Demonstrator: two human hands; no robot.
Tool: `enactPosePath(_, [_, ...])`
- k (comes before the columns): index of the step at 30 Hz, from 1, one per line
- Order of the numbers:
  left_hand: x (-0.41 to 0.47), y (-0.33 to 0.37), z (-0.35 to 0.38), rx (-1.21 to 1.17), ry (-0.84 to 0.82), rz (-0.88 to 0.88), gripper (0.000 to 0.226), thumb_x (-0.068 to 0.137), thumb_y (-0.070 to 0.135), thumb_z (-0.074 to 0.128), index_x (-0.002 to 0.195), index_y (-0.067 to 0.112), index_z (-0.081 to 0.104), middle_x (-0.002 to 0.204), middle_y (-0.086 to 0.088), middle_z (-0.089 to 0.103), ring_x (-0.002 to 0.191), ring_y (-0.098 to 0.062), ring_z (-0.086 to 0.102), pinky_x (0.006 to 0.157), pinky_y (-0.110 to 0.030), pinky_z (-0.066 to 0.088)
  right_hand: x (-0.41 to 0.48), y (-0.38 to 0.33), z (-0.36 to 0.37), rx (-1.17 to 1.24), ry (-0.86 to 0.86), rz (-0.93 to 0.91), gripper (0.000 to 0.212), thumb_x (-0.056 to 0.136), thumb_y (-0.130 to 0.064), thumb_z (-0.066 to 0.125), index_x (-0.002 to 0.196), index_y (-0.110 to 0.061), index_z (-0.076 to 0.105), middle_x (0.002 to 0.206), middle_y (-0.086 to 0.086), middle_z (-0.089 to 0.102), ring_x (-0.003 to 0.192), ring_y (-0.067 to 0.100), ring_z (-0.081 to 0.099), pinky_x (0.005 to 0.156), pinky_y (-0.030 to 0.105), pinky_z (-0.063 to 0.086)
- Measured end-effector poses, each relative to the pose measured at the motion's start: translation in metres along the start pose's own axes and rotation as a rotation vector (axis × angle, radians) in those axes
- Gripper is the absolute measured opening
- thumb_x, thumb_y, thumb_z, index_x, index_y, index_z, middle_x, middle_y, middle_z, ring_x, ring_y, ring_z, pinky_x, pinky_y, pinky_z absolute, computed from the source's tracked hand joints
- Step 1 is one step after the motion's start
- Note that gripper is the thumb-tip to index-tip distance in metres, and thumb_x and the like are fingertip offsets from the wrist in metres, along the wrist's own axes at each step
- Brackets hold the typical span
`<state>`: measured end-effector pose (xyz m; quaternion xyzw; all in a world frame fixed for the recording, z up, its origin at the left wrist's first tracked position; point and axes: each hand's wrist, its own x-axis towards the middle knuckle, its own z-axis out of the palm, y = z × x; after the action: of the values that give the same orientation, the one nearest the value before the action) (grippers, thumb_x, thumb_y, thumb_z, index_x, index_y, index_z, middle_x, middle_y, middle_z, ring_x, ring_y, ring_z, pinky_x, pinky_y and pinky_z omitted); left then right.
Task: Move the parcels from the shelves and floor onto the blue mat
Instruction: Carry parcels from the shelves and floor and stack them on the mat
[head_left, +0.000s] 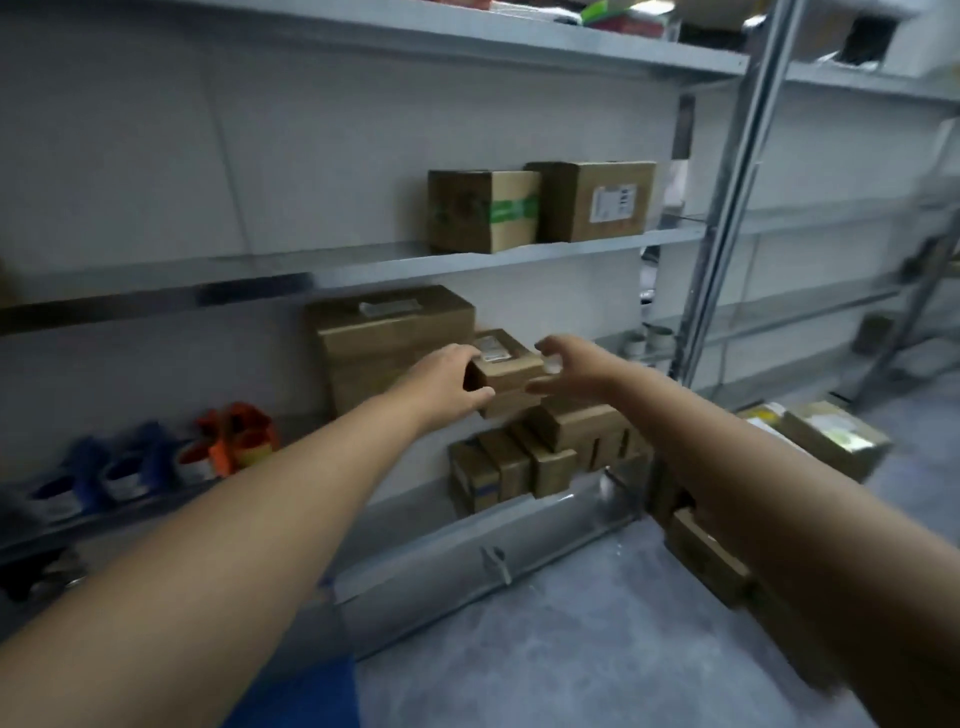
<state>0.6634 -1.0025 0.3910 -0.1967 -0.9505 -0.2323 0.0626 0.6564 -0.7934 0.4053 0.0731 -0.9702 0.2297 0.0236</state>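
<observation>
A small brown parcel (506, 366) with a white label sits on top of a pile of small boxes (540, 457) on the bottom shelf. My left hand (447, 382) grips its left side, thumb under the front edge. My right hand (569, 366) curls around its right end, fingers on top and thumb at the front. Behind it stands a larger brown box (384, 338). Two more parcels, one with green tape (480, 210) and one with a white label (597, 200), stand on the middle shelf. A corner of the blue mat (306, 696) shows at the bottom.
Blue and orange shoes (156, 457) line the bottom shelf at the left. More parcels lie on the grey floor at the right (831, 441) and under my right arm (706, 556). A metal shelf upright (727, 197) rises at the right.
</observation>
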Motion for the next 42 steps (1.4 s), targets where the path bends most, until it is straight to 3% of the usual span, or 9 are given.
enactPosePath(5, [0.094, 0.086, 0.062, -0.056, -0.097, 0.090, 0.060, 0.089, 0.044, 0.063, 0.141, 0.022, 0.043, 0.140, -0.003, 0.050, 0.123, -0.021, 0.051, 0.099, -0.039, 0.047, -0.003, 0.125, -0.057, -0.016, 0.031, 0.131, 0.071, 0.085, -0.034, 0.072, 0.145, -0.012, 0.041, 0.146, 0.008, 0.046, 0.132, 0.024, 0.046, 0.108, 0.038, 0.041])
enactPosePath(14, [0.228, 0.220, 0.180, -0.159, -0.185, 0.254, 0.065, 0.088, 0.042, 0.065, 0.143, 0.017, 0.041, 0.146, -0.006, 0.046, 0.131, -0.024, 0.046, 0.106, -0.040, 0.041, 0.003, 0.297, -0.128, -0.060, 0.138, 0.349, 0.073, 0.082, -0.039, 0.073, 0.143, -0.014, 0.042, 0.145, 0.007, 0.047, 0.133, 0.023, 0.045, 0.106, 0.034, 0.038])
enactPosePath(25, [0.401, 0.253, 0.276, -0.199, -0.304, 0.419, 0.059, 0.089, 0.040, 0.065, 0.140, 0.019, 0.044, 0.140, -0.003, 0.052, 0.126, -0.024, 0.051, 0.099, -0.040, 0.047, 0.088, 0.436, -0.145, -0.014, 0.198, 0.563, 0.077, 0.080, -0.044, 0.075, 0.144, -0.018, 0.042, 0.146, 0.003, 0.047, 0.133, 0.021, 0.045, 0.108, 0.035, 0.038])
enactPosePath(33, [0.542, 0.268, 0.318, -0.219, -0.396, 0.562, 0.069, 0.087, 0.044, 0.066, 0.146, 0.021, 0.038, 0.148, -0.001, 0.045, 0.133, -0.021, 0.045, 0.105, -0.038, 0.040, 0.170, 0.497, -0.161, 0.034, 0.262, 0.707, 0.073, 0.084, -0.042, 0.072, 0.144, -0.012, 0.042, 0.145, 0.006, 0.048, 0.132, 0.022, 0.046, 0.107, 0.031, 0.037])
enactPosePath(42, [0.623, 0.291, 0.393, -0.227, -0.488, 0.612, 0.068, 0.088, 0.040, 0.066, 0.146, 0.020, 0.037, 0.148, -0.002, 0.044, 0.134, -0.023, 0.044, 0.105, -0.039, 0.040, 0.213, 0.578, -0.169, 0.060, 0.285, 0.821, 0.074, 0.084, -0.044, 0.071, 0.144, -0.013, 0.041, 0.146, 0.007, 0.048, 0.132, 0.023, 0.047, 0.108, 0.035, 0.039])
